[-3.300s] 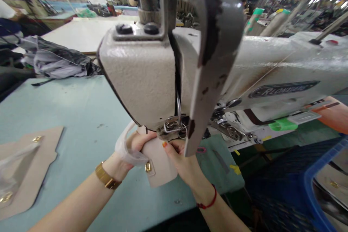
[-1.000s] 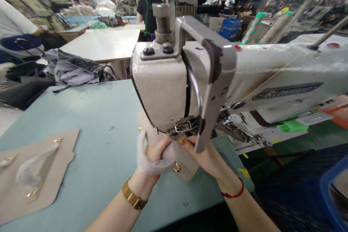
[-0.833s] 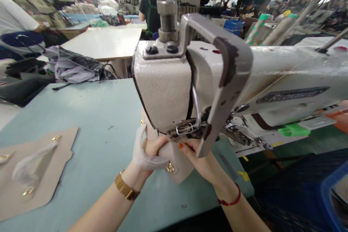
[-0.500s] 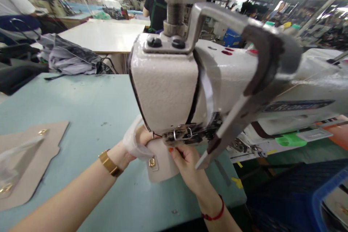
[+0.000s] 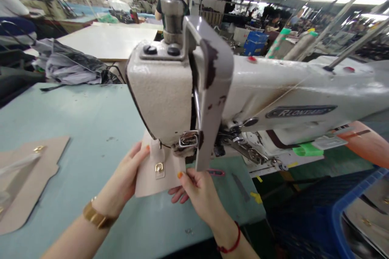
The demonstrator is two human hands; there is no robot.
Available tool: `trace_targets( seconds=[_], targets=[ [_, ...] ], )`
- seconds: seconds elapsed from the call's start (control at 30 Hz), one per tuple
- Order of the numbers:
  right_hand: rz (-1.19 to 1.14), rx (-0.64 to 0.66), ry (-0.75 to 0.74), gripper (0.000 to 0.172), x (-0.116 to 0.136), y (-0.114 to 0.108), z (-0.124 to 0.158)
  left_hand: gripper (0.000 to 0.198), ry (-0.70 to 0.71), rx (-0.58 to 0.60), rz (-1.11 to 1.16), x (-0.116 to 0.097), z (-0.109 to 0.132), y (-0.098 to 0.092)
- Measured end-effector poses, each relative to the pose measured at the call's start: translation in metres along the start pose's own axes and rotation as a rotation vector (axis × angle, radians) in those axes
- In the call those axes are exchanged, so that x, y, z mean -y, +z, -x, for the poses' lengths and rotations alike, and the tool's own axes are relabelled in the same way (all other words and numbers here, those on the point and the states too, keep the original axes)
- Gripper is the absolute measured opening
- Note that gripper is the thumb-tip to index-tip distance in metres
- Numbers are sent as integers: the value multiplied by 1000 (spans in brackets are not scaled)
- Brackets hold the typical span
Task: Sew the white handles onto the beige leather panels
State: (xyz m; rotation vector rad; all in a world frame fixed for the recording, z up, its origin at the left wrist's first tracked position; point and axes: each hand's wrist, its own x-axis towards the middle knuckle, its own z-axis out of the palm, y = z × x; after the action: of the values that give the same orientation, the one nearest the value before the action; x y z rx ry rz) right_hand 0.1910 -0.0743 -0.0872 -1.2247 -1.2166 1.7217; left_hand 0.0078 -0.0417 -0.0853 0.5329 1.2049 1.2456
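Observation:
A beige panel point(image 5: 146, 184) with a gold metal fitting point(image 5: 159, 168) lies under the head of a white sewing machine point(image 5: 161, 89). My left hand point(image 5: 130, 170) grips the panel's left edge, thumb on top and fingers mostly underneath. At the right edge, my right hand point(image 5: 197, 194) pinches the panel between thumb and fingers, with some fingertips reaching below it. The machine head hides the panel's far part, and the needle cannot be made out. A pale strap runs up from the fitting under the head.
Another beige panel point(image 5: 45, 170) with gold fittings lies on the green table point(image 5: 91, 113) at left. Right of my right hand are a small red-rimmed tool point(image 5: 216, 173) and yellow tape point(image 5: 256, 197). A blue crate point(image 5: 336, 214) stands lower right. A person point(image 5: 174, 0) works farther back.
My left hand has come out of the white wrapped strap and moved to the panel's left edge. The panel sits more squarely now. The view has shifted, moving the machine left.

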Motion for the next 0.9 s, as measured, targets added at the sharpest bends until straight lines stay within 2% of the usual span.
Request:
trace_targets(
  seconds=[0.1, 0.17, 0.23, 0.37, 0.5, 0.67, 0.8, 0.9],
  targets=[
    [-58, 22, -1, 47, 0, 1, 4, 49, 19, -30, 162, 36, 36, -3],
    [-76, 31, -16, 48, 0, 1, 6, 54, 18, 14, 225, 53, 55, 6],
    [-78, 38, -22, 49, 1, 1, 9, 52, -2, 7, 212, 61, 64, 19],
    [-59, 34, -8, 49, 1, 1, 13, 46, -43, -94, 79, 57, 60, 33],
    [-35, 36, -17, 46, 1, 1, 12, 53, -55, -123, -158, 47, 55, 27],
    [-50, 50, -10, 46, -4, -2, 18, 40, -65, -110, -424, 32, 63, 24],
    [-21, 31, -15, 48, -31, -3, 25, 33, -30, -95, -418, 24, 66, 29],
    [173, -14, -47, 48, -59, -4, 28, 31, -8, -55, -378, 23, 63, 30]
  ],
)
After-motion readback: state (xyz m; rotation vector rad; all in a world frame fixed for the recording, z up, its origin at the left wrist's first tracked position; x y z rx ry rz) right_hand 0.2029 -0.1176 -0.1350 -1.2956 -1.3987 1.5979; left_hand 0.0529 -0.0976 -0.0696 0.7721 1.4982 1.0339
